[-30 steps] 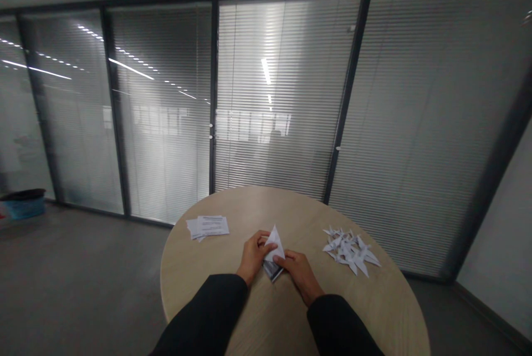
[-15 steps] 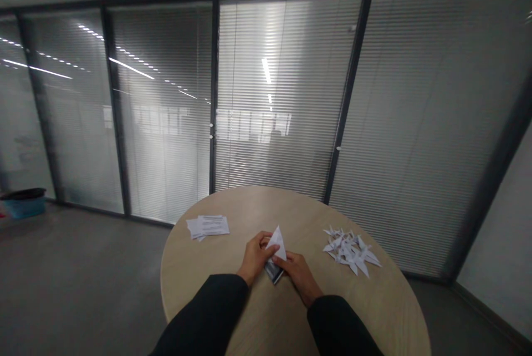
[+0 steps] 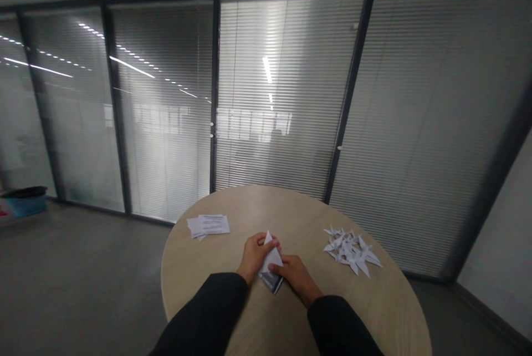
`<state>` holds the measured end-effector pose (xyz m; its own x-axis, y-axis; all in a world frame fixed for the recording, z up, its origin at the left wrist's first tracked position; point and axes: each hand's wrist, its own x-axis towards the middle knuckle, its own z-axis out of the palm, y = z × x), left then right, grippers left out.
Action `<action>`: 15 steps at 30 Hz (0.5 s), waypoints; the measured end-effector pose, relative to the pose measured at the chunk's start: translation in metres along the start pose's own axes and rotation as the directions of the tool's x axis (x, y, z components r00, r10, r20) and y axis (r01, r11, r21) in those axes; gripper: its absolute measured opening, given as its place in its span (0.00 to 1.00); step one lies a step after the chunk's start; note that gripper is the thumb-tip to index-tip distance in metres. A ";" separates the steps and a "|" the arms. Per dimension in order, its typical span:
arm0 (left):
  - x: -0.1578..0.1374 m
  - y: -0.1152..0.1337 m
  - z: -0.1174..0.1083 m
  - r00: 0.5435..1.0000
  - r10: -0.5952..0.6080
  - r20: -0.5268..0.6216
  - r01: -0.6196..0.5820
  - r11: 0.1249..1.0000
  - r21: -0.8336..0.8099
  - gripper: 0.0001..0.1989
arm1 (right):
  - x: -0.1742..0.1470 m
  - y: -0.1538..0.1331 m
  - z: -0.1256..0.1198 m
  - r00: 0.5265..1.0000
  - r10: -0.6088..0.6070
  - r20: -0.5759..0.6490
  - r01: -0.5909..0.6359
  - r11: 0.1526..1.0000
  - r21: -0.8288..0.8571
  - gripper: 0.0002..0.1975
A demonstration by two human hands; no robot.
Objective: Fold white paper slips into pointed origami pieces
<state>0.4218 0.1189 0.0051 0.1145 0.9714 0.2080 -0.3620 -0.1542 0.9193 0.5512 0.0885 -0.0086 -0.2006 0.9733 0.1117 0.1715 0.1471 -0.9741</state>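
Observation:
A folded white paper (image 3: 271, 260) with a pointed tip stands between my two hands over the middle of the table. My left hand (image 3: 254, 254) grips its upper left side, thumb across the front and fingers behind. On the lower right edge, my right hand (image 3: 298, 276) pinches the paper between thumb and fingers. Below the white triangle shows a dark grey flat part (image 3: 272, 282); whether it belongs to the same sheet I cannot tell. To the right lies a pile of folded paper cranes (image 3: 351, 250), apart from my hands.
Several flat printed paper sheets (image 3: 213, 224) lie at the left of the round wooden table (image 3: 266, 201). Behind it runs a glass partition with blinds (image 3: 282, 156). A blue bin with a dark rim (image 3: 25, 203) stands on the floor at far left.
The folded paper has shifted slightly left and toward me, and its tip has moved lower. My right thumb has slid left along its lower part. The left thumb sits higher.

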 end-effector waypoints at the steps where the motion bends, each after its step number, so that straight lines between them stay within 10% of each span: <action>1: 0.000 0.000 0.000 1.000 -0.003 0.000 0.003 1.000 -0.008 0.21 | 0.000 0.001 0.000 1.000 0.001 0.003 -0.001 1.000 -0.001 0.16; 15: -0.002 0.009 0.002 0.998 -0.039 -0.041 0.032 0.987 -0.159 0.22 | 0.004 0.007 -0.002 0.999 -0.041 0.028 0.044 0.996 -0.083 0.17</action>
<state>0.4202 0.1148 0.0138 0.0903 0.9833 0.1580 -0.5003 -0.0924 0.8609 0.5540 0.0936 -0.0143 -0.2345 0.9610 0.1465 0.2416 0.2035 -0.9488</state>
